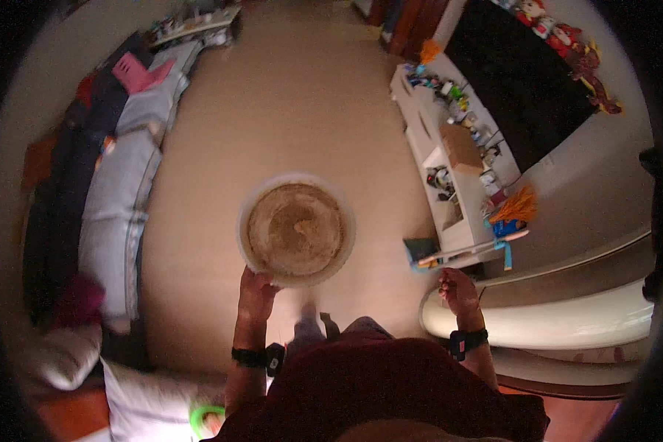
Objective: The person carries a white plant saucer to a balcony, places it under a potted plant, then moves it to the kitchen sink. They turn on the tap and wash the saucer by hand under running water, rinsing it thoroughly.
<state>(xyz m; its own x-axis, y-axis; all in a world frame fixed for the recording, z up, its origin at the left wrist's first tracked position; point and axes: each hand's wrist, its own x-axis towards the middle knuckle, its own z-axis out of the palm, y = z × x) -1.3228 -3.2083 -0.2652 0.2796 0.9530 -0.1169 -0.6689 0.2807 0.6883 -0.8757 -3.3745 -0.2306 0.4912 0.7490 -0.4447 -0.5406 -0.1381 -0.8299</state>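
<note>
My left hand [257,295] grips the near rim of a round, pale basin [295,229]. The basin hangs out over the floor in front of me, and its inside looks brown and blotchy; I cannot tell whether that is a stain or contents. My right hand [458,290] hangs at my side, fingers loosely curled, with nothing seen in it. Just beyond that hand, a long pinkish handle [469,250] and a dark dustpan-like thing with a blue edge [421,253] are by the cabinet's end. Each wrist wears a black band.
To the left runs a sofa with pale grey cushions [116,171] and a pink plastic item [138,74]. A white low cabinet [420,124] at right carries a cardboard box [461,148] and clutter. Close on my right is a curved, glossy pale surface [541,317]. Beige floor [276,110] stretches ahead.
</note>
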